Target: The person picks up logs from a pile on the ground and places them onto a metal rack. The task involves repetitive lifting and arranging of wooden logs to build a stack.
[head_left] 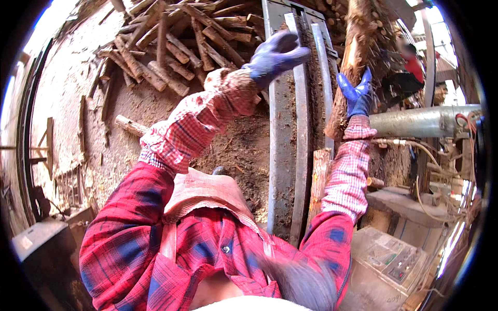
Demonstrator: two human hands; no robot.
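A long, partly stripped log slants along the right side of a metal trough. My right hand, in a blue glove, grips the log's right side near its lower end, thumb and fingers spread around it. My left hand, also gloved in blue, is raised over the left rail of the metal trough. Its thumb and fingers are apart with nothing between them. Another log lies beside the trough, close to my right forearm.
A heap of cut logs covers the ground at the far left. One short log lies near my left sleeve. At the right are a thick metal cylinder, hoses and a worn box. Another person is at the far right.
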